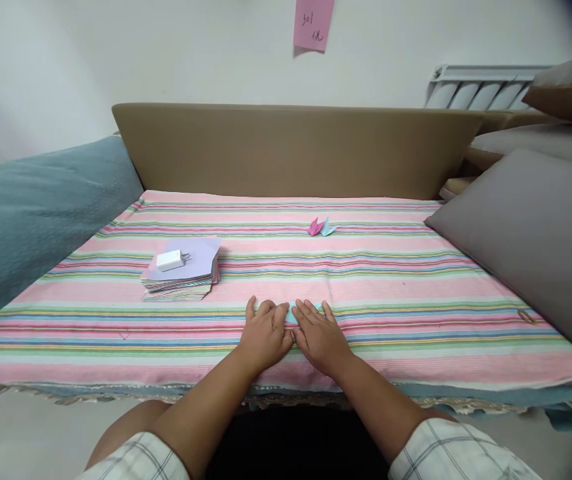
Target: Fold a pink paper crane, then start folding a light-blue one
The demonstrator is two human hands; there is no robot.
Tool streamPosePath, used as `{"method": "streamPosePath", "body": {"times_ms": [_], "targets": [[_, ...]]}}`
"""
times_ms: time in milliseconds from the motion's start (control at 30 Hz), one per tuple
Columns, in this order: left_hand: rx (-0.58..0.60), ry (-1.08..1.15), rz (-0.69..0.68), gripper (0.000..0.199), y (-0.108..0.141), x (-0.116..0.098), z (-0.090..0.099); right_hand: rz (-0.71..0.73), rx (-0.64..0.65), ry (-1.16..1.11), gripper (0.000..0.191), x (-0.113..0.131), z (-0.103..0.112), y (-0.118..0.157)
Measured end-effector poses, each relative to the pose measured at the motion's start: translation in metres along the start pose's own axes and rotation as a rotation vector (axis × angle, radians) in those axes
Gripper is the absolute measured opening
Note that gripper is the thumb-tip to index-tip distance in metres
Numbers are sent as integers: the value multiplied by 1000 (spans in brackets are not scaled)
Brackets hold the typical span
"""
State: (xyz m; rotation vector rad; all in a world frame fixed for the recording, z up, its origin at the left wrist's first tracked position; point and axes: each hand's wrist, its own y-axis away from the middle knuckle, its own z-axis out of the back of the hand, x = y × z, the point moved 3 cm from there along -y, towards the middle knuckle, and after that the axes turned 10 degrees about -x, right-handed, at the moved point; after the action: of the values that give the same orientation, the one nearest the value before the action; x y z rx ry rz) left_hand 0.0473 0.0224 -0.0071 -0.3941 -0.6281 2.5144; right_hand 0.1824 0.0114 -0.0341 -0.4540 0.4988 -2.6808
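A small piece of light blue paper (292,313) lies on the striped cloth, mostly hidden under my hands. My left hand (265,333) is on its left part, index finger and thumb closed toward the paper and the little finger raised. From the right, my right hand (320,335) presses on the same paper with its fingers close together, the thumb near the left thumb. The two thumbs almost meet at the paper's near side. Further back stand two small folded paper shapes, one magenta (315,227) and one light blue (327,228), side by side.
A stack of coloured paper (199,257) sits to the left with a white plug adapter (171,260) on top. Striped cloth (276,257) covers the seat. A teal cushion (46,207) bounds the left, a grey pillow (526,233) the right. A brown ring-shaped item (527,317) lies at right.
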Motion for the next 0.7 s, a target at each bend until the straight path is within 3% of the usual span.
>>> {"method": "streamPosePath", "body": {"times_ms": [467,700], "targets": [[44,52,45,37,13,17,19,5,21,30,46,-1,1,0],[76,71,68,51,13,20,18,9,26,27,46,-1,1,1]]}}
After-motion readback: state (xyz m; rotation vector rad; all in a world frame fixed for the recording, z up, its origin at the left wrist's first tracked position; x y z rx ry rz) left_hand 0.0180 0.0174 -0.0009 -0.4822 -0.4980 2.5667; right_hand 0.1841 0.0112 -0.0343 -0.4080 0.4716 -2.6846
